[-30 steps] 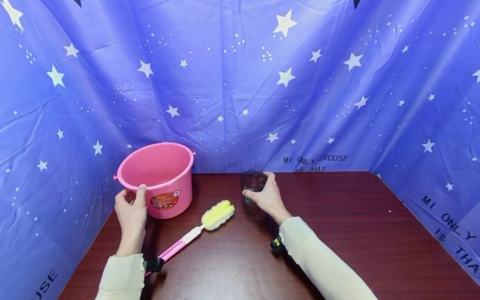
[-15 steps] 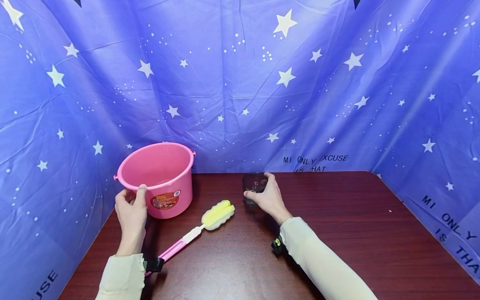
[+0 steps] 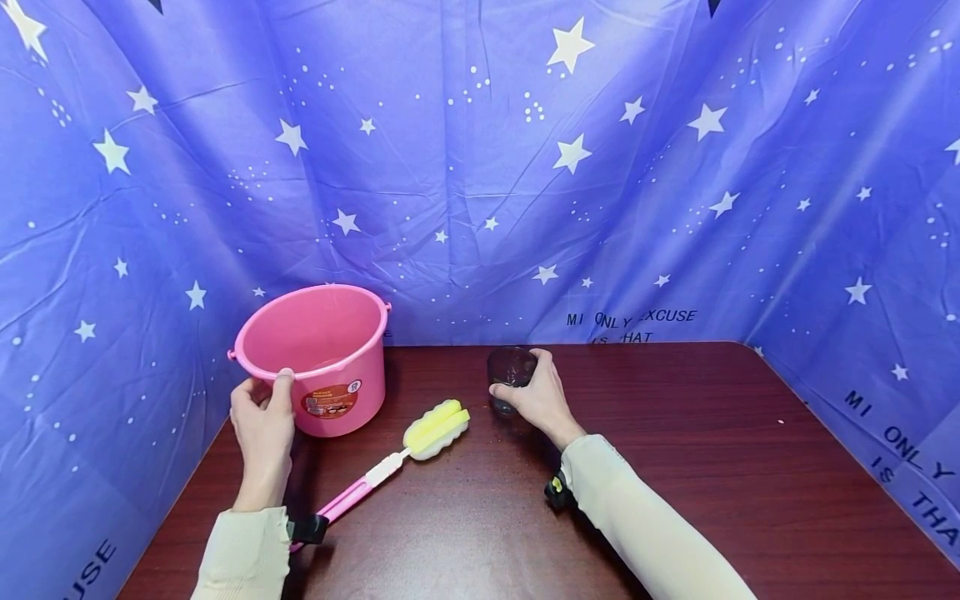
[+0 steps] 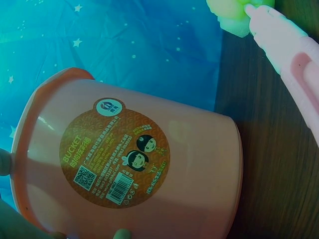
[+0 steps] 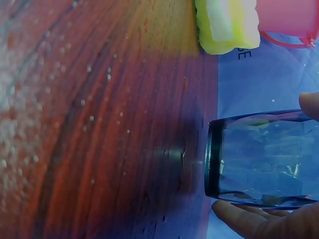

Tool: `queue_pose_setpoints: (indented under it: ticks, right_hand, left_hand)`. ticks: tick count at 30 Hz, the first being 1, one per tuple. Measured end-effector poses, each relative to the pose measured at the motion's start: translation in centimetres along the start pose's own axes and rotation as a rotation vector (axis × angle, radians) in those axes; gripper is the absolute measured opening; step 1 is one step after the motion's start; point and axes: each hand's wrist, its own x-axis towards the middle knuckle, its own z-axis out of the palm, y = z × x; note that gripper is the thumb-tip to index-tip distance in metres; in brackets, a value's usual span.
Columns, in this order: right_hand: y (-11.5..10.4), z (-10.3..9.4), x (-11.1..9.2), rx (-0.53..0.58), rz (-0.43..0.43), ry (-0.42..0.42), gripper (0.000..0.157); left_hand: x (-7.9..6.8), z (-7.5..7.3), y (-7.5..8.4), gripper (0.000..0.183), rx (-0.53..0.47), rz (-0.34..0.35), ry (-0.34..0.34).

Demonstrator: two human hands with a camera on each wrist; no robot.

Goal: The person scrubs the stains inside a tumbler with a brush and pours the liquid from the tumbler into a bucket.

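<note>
At the left of the head view stands a pink plastic bucket [image 3: 367, 379] with a round orange label [image 4: 114, 152]. My left hand [image 3: 262, 433] grips it at the near left, thumb up at the rim. To the right of the bucket, my right hand [image 3: 546, 396] holds a dark tinted drinking glass [image 3: 510, 367] upright, thumb on one side and fingers round the other. In the right wrist view the thick base of the glass [image 5: 264, 157] is close to the tabletop. Between the hands lies a bottle brush [image 3: 386, 469] with a yellow and white sponge head [image 3: 435, 429].
The dark wood-grain table [image 3: 720, 467] shows small droplets in the right wrist view. A blue curtain [image 3: 465, 167] with white stars hangs behind and along both sides. The brush handle's lower end is partly hidden by the left wrist's black strap [image 3: 307, 528].
The glass has come down slightly and a little to the right with my right hand, which keeps its grip. My left hand, the bucket and the brush stay where they were.
</note>
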Motion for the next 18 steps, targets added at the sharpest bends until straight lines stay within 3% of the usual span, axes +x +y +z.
queue_pose_setpoints:
  ticks: [18]
  right_hand:
    - [0.35,0.11,0.05,-0.022,0.034,-0.011,0.095]
  left_hand:
    - [-0.01,0.01,-0.05,0.060,0.008,0.002,-0.007]
